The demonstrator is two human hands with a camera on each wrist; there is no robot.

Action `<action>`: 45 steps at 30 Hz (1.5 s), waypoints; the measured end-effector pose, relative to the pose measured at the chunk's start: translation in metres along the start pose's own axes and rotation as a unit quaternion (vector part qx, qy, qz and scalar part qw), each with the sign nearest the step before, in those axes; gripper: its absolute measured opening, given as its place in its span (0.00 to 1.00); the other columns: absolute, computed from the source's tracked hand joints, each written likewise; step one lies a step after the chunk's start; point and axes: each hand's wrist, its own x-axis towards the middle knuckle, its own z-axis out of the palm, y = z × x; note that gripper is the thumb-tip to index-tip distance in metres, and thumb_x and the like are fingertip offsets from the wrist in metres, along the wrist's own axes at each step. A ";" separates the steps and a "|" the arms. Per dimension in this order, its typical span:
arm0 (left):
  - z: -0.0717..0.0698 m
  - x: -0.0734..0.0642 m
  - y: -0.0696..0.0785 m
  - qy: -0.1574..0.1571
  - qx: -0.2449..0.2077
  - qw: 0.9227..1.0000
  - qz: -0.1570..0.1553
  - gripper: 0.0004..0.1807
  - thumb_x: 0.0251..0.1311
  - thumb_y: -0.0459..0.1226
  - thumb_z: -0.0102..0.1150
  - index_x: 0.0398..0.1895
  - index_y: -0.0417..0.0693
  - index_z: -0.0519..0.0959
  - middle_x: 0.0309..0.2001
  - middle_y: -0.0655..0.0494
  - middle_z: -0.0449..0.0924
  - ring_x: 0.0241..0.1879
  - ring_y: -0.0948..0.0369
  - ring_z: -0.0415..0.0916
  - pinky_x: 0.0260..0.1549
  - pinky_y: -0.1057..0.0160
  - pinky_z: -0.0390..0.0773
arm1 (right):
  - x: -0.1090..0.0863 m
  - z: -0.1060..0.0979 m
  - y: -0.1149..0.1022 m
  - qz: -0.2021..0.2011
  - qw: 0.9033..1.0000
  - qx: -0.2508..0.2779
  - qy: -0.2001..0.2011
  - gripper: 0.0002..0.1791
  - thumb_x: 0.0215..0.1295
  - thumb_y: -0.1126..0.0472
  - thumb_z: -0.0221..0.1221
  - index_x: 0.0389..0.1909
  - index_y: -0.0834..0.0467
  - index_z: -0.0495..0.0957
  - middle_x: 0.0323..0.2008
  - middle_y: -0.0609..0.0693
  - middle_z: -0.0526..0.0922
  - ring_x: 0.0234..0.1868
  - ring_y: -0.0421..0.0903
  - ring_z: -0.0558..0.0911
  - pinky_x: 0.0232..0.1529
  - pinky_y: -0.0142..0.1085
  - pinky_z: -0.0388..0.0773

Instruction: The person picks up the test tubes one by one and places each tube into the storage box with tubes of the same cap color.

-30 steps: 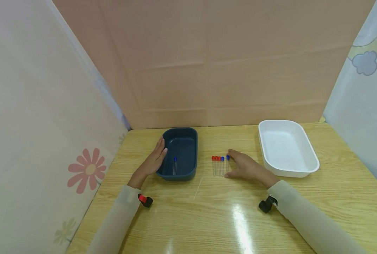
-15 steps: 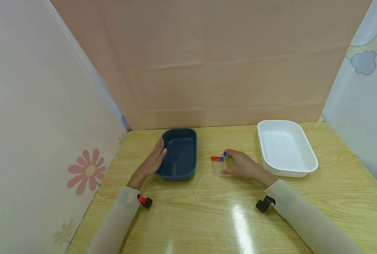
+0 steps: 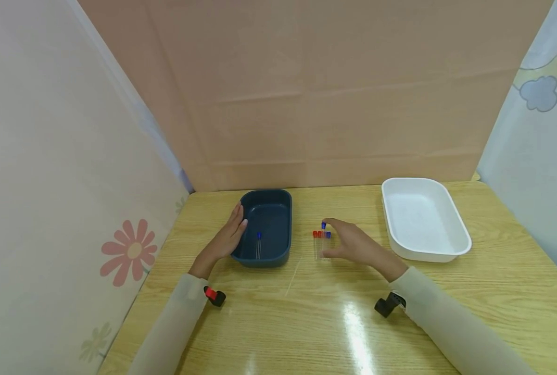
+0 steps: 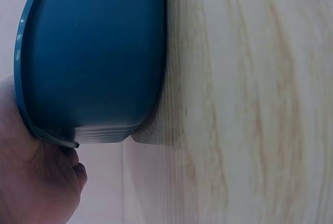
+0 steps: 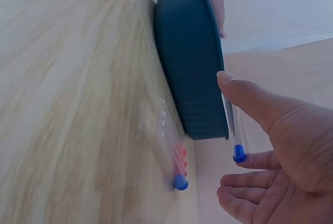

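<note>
One clear, slim tube with a blue cap (image 5: 238, 134) just moved left over the red- and blue-capped row (image 3: 317, 246), pinched end to end by the right hand (image 3: 351, 244), so pickup looks done. Left hand (image 3: 228, 237) rests straightish-fingered against the dark blue plastic bin (image 3: 271, 224).

Screened-off table (image 3: 297, 312) (room type unclear): brown backdrop (image 3: 302, 94), flower-print wall (image 3: 49, 198).

The bin (image 3: 271, 221) looks smooth plastic. Beneath it, the wood-grained tabletop (image 3: 297, 317) shines; right of it, the held tube (image 5: 237, 130) looks glassy-clear.
</note>
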 end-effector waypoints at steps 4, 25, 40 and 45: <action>-0.001 0.000 0.000 -0.002 -0.001 1.000 -0.001 0.37 0.83 0.53 0.24 0.81 0.37 0.36 0.82 0.43 0.28 0.80 0.47 0.30 0.74 0.40 0.43 | 0.002 -0.002 -0.011 -0.015 1.000 0.001 0.004 0.54 0.57 0.42 0.73 0.75 0.66 0.60 0.70 0.64 0.70 0.67 0.62 0.73 0.65 0.56 0.71; -0.003 -0.001 -0.001 0.006 -0.024 1.000 0.002 0.37 0.83 0.51 0.26 0.81 0.36 0.37 0.82 0.45 0.28 0.80 0.49 0.29 0.75 0.41 0.42 | 0.020 0.010 -0.050 -0.052 0.998 0.029 -0.002 0.59 0.53 0.34 0.72 0.76 0.63 0.59 0.69 0.61 0.71 0.60 0.59 0.79 0.62 0.52 0.75; -0.001 -0.001 -0.003 0.007 -0.020 1.000 0.004 0.37 0.83 0.51 0.27 0.81 0.36 0.37 0.82 0.44 0.29 0.80 0.49 0.30 0.75 0.42 0.43 | 0.031 0.034 -0.066 -0.084 0.996 0.024 0.011 0.55 0.55 0.41 0.74 0.76 0.63 0.61 0.71 0.61 0.69 0.69 0.58 0.72 0.66 0.51 0.70; -0.001 0.000 0.000 0.001 -0.025 1.000 0.005 0.36 0.83 0.50 0.27 0.81 0.36 0.36 0.82 0.49 0.25 0.80 0.49 0.29 0.75 0.42 0.42 | 0.035 0.035 -0.074 -0.087 0.996 0.030 0.007 0.55 0.54 0.40 0.74 0.76 0.62 0.61 0.72 0.60 0.68 0.70 0.57 0.71 0.67 0.51 0.70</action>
